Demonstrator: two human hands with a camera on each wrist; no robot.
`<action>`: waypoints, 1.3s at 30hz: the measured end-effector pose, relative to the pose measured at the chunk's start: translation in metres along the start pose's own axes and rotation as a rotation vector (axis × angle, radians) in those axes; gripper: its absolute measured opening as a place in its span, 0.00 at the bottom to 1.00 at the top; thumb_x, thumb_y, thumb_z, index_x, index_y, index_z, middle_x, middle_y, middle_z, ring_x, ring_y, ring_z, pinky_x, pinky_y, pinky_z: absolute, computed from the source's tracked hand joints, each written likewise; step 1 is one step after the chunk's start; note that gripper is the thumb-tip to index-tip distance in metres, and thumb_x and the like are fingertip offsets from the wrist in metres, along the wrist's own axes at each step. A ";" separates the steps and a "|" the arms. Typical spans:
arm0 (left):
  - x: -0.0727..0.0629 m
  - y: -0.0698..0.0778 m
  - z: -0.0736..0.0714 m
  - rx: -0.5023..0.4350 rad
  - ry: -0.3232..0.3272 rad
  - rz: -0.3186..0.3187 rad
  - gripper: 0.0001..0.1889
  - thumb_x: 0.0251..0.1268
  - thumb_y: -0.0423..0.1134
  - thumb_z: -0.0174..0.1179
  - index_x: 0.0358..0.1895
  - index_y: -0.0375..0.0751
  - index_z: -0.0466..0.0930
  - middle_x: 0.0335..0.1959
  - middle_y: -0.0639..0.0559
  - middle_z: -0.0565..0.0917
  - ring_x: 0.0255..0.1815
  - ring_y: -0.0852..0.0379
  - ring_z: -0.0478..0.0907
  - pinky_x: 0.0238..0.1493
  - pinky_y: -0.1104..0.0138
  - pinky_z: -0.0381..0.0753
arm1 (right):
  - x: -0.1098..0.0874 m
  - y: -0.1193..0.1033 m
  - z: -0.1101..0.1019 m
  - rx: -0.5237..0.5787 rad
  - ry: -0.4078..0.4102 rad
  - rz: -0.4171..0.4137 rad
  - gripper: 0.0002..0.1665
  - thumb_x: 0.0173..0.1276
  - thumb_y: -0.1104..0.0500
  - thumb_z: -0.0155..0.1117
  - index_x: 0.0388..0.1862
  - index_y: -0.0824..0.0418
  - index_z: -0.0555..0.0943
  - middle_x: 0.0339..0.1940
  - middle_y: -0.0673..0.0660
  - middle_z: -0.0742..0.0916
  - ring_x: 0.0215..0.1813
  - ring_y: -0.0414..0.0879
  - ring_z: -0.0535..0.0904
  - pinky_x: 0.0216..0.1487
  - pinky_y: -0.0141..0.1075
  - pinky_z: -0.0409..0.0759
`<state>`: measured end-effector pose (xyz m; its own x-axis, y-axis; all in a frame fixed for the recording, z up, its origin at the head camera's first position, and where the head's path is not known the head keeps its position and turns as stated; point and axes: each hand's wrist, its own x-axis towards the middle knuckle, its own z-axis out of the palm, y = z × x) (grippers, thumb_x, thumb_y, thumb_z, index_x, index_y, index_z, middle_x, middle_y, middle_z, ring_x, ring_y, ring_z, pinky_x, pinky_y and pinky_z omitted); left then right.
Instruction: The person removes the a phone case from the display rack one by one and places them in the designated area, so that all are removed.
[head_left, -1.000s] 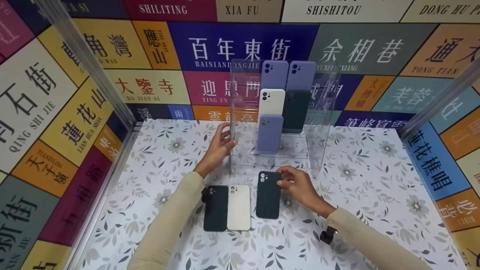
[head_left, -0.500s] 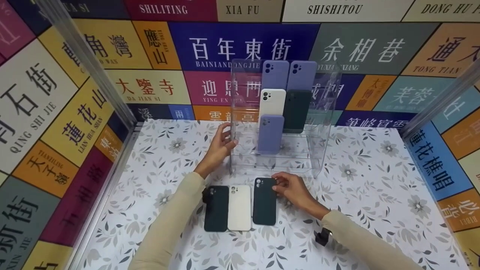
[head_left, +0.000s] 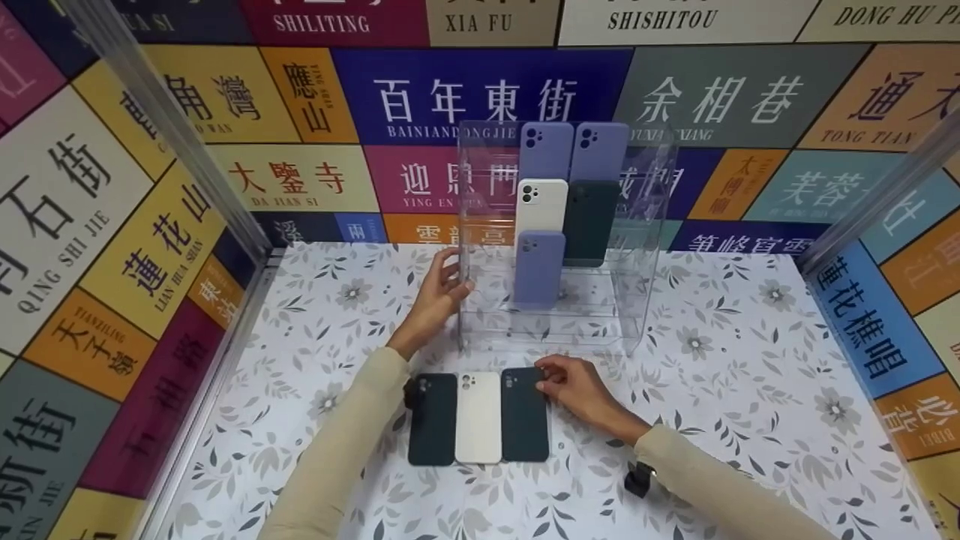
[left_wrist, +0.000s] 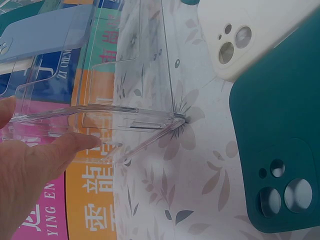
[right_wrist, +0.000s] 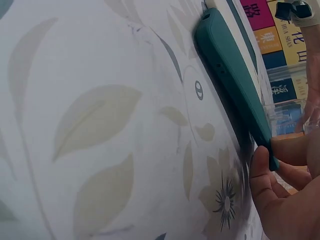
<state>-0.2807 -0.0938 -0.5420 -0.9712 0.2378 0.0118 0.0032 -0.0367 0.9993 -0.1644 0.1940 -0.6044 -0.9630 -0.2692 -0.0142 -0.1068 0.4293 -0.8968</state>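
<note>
My right hand [head_left: 581,386] pinches the upper right corner of a dark green phone case [head_left: 525,416], which lies at the right end of a row on the table. Beside it are a cream phone case [head_left: 478,420] in the middle and another dark green phone case [head_left: 433,421] at the left end. In the right wrist view, thumb and fingers hold the green case's corner, close over the tabletop. My left hand [head_left: 435,304] holds the left side panel of a clear display stand [head_left: 637,300]; the left wrist view shows thumb and finger [left_wrist: 70,145] around the panel's edge.
On the stand's tiers lean several phone cases: two lilac ones [head_left: 602,154] at the top, a cream one [head_left: 541,204] and a dark green one [head_left: 594,225] in the middle, a lilac one [head_left: 538,270] lower down. Sign-printed walls [head_left: 292,172] enclose the flower-patterned table [head_left: 720,420].
My right hand has brought the dark green phone case left and toward me, from a spot apart to right beside the cream case. The left hand stays on the stand.
</note>
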 end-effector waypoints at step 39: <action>0.000 0.001 0.001 -0.041 -0.009 0.018 0.35 0.82 0.25 0.57 0.85 0.48 0.58 0.81 0.31 0.68 0.79 0.34 0.72 0.75 0.31 0.69 | 0.009 -0.035 -0.055 -0.121 0.186 -0.094 0.14 0.75 0.69 0.74 0.58 0.65 0.90 0.53 0.67 0.90 0.49 0.55 0.89 0.51 0.38 0.87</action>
<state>-0.2809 -0.0930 -0.5413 -0.9690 0.2451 0.0299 0.0104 -0.0805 0.9967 -0.1835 0.2242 -0.5490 -0.9751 -0.1546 0.1587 -0.2165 0.5127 -0.8308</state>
